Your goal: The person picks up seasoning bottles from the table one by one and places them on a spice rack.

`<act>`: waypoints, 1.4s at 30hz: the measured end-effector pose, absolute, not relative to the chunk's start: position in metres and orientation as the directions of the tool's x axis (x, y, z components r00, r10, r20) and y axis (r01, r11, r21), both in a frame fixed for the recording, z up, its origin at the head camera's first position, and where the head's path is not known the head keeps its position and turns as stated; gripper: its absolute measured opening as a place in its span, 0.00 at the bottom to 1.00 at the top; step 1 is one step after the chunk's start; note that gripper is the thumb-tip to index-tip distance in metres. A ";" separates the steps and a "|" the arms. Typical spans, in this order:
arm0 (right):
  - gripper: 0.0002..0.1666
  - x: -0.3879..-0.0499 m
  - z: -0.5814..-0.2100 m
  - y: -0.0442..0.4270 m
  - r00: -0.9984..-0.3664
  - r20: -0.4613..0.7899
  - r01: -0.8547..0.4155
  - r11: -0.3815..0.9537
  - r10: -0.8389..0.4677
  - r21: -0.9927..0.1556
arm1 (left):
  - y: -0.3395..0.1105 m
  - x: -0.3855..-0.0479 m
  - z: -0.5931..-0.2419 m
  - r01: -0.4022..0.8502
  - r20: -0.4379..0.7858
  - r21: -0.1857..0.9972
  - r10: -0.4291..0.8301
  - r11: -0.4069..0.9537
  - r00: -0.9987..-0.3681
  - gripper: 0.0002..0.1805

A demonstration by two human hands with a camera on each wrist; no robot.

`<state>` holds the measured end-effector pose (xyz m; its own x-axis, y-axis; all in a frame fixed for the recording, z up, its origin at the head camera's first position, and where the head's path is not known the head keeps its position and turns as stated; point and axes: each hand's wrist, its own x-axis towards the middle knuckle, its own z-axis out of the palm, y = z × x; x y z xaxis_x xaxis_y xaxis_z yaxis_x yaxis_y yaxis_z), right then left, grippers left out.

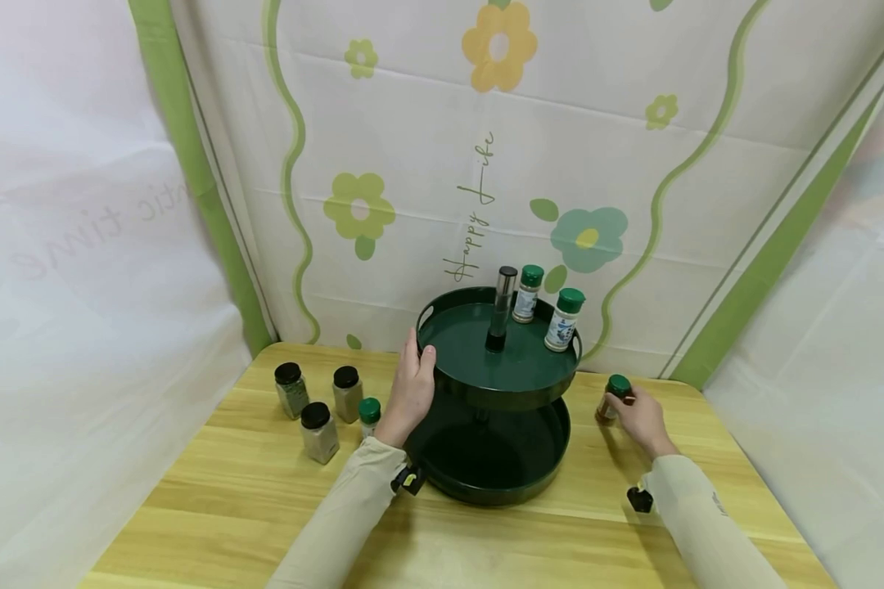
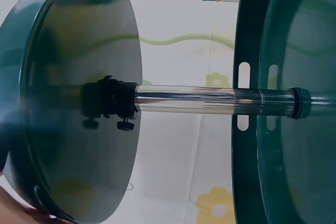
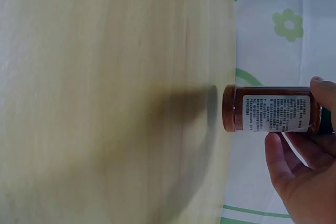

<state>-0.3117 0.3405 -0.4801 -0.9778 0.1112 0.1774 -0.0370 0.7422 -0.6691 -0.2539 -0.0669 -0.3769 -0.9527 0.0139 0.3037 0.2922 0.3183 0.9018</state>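
A two-tier dark green turntable rack stands mid-table, its tiers joined by a clear central post. My left hand touches the upper tier's left rim with fairly straight fingers; only part of it shows in the left wrist view. To the right of the rack, my right hand pinches a spice jar near its green cap. This jar holds reddish-brown powder, bears a white printed label and is upright, its base seemingly just off the table. On the upper tier stand two green-capped shakers, one at the back and one at the right.
Left of the rack stand three black-capped jars, a green-filled one, a tan one and a paler one. Beside them is a green-capped shaker, partly behind my left hand. A patterned curtain hangs behind the wooden table.
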 end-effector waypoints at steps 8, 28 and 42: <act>0.27 -0.309 -0.474 0.338 -0.970 0.226 -0.089 0.747 0.084 -0.658 | -0.067 -0.254 -0.376 0.282 0.293 0.905 0.012 0.317 -0.956 0.33; 0.29 -0.299 -0.438 0.326 -0.944 0.322 -0.173 0.722 0.072 -0.670 | -0.063 -0.248 -0.375 0.257 0.278 0.914 -0.024 0.315 -0.960 0.37; 0.28 -0.290 -0.407 0.308 -0.914 0.401 -0.248 0.701 0.060 -0.669 | -0.062 -0.249 -0.376 0.261 0.277 0.919 -0.014 0.297 -0.961 0.39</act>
